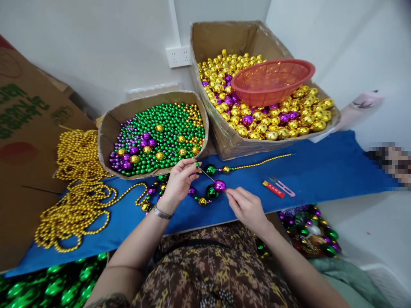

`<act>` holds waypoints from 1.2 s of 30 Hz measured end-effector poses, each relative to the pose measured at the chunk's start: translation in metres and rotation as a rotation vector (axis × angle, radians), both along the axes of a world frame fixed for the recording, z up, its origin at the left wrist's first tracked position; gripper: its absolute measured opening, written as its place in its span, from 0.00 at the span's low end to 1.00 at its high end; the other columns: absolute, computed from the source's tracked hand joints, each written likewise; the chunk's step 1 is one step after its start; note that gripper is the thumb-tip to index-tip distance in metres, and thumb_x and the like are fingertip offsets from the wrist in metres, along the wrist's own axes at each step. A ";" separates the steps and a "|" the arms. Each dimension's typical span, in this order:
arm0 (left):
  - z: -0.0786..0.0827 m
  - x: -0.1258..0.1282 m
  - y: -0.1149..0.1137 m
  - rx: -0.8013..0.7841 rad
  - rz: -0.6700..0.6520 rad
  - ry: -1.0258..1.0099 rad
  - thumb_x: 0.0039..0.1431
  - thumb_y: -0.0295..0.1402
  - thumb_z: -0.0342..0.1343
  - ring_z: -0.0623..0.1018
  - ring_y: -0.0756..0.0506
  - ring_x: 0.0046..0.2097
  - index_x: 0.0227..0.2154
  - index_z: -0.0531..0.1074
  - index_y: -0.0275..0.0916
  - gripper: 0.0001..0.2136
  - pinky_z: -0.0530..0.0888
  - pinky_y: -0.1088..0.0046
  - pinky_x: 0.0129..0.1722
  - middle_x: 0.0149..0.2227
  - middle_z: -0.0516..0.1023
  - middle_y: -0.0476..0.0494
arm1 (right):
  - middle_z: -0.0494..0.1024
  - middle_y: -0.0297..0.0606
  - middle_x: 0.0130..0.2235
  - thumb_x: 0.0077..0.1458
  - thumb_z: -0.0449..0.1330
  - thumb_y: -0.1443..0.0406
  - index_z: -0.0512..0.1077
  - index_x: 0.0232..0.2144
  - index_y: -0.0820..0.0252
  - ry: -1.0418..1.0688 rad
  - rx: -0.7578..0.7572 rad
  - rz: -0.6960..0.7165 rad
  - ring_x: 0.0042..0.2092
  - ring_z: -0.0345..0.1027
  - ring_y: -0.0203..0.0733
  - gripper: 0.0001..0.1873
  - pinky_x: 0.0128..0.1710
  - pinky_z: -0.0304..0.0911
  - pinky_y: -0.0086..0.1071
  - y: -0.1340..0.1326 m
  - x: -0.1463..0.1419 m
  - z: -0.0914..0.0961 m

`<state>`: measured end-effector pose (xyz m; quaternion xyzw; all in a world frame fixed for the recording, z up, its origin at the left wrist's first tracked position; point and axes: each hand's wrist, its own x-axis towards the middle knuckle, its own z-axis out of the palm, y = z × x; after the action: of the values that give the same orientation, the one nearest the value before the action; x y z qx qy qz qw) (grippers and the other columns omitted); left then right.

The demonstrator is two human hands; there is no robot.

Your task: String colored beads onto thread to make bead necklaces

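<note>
My left hand (pixel 182 178) is closed in a pinch, with a small green bead (pixel 197 164) at its fingertips. From there a thin, straight needle or thread (pixel 207 175) slants down to a shiny purple ball (pixel 220 185). On the far side of that ball, my right hand (pixel 245 207) pinches what looks like the same thin line, its fingertips close against the ball. A larger green ball (pixel 212 191) touches the purple one. A strung garland of mixed beads (pixel 202 201) lies on the blue cloth beneath, and its gold-beaded end (pixel 263 162) stretches right.
Two cartons stand behind: one of small green beads (pixel 160 124), one of gold balls (pixel 221 70) with a red basket (pixel 272 81) on top. Gold bead strands (pixel 73 209) pile at left. Pink thread snips (pixel 284 187) and a red packet (pixel 273 189) lie right on the blue cloth (pixel 327 171).
</note>
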<state>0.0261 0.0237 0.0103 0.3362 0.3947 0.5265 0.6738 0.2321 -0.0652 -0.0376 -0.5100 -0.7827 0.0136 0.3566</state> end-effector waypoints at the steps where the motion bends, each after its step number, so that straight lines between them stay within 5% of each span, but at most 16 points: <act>1: 0.000 0.003 -0.002 0.057 0.014 0.040 0.46 0.31 0.67 0.78 0.51 0.34 0.35 0.74 0.36 0.13 0.74 0.80 0.29 0.36 0.80 0.44 | 0.76 0.38 0.30 0.65 0.51 0.65 0.74 0.40 0.60 -0.016 0.007 -0.009 0.31 0.70 0.37 0.12 0.34 0.63 0.29 0.001 0.001 0.000; 7: -0.012 0.034 -0.004 0.275 -0.072 0.233 0.48 0.35 0.66 0.76 0.51 0.33 0.36 0.76 0.37 0.12 0.72 0.79 0.30 0.33 0.78 0.46 | 0.78 0.40 0.38 0.66 0.49 0.63 0.72 0.42 0.60 0.061 -0.129 -0.127 0.39 0.73 0.39 0.13 0.42 0.65 0.29 0.018 0.010 -0.022; 14: -0.063 0.073 0.014 0.490 -0.279 0.547 0.56 0.40 0.58 0.78 0.46 0.37 0.32 0.78 0.35 0.12 0.73 0.71 0.39 0.35 0.81 0.42 | 0.78 0.41 0.36 0.63 0.51 0.64 0.73 0.35 0.58 -0.003 -0.363 -0.304 0.35 0.73 0.41 0.11 0.34 0.64 0.30 0.033 0.014 -0.064; 17: -0.075 0.080 0.021 0.601 -0.396 0.697 0.57 0.38 0.56 0.78 0.45 0.35 0.32 0.78 0.35 0.11 0.72 0.71 0.37 0.33 0.82 0.42 | 0.77 0.42 0.41 0.62 0.51 0.66 0.74 0.41 0.57 0.008 -0.383 -0.341 0.35 0.73 0.41 0.12 0.33 0.65 0.30 0.030 0.025 -0.058; 21: -0.075 0.087 0.023 0.704 -0.522 0.802 0.59 0.35 0.54 0.78 0.46 0.35 0.32 0.78 0.35 0.10 0.70 0.72 0.36 0.34 0.81 0.42 | 0.76 0.41 0.43 0.63 0.51 0.60 0.70 0.50 0.56 0.306 -0.316 -0.229 0.34 0.72 0.38 0.16 0.35 0.68 0.31 0.028 0.038 -0.033; 25: -0.073 0.097 0.023 0.730 -0.594 0.834 0.60 0.35 0.53 0.76 0.47 0.31 0.28 0.76 0.34 0.11 0.68 0.73 0.32 0.29 0.80 0.44 | 0.77 0.39 0.38 0.62 0.53 0.58 0.74 0.40 0.56 0.464 -0.218 -0.186 0.34 0.71 0.38 0.13 0.36 0.68 0.32 0.034 0.041 -0.015; 32: -0.074 0.103 0.030 0.593 -0.596 0.727 0.60 0.42 0.53 0.72 0.50 0.26 0.31 0.75 0.36 0.14 0.67 0.76 0.28 0.24 0.76 0.48 | 0.73 0.31 0.28 0.56 0.59 0.52 0.71 0.36 0.58 1.004 -0.061 -0.432 0.22 0.61 0.29 0.16 0.20 0.58 0.24 0.057 0.095 0.000; 36: -0.075 0.100 0.036 0.544 -0.600 0.716 0.57 0.43 0.55 0.68 0.52 0.23 0.29 0.75 0.35 0.15 0.63 0.78 0.24 0.22 0.72 0.50 | 0.71 0.30 0.29 0.52 0.61 0.50 0.68 0.33 0.59 1.188 0.061 -0.571 0.19 0.57 0.25 0.19 0.17 0.54 0.22 0.068 0.145 -0.009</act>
<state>0.1260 0.0600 -0.0644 0.7550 0.3358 0.2468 0.5062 0.3775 0.0033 -0.0468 -0.5931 -0.2867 0.1754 0.7317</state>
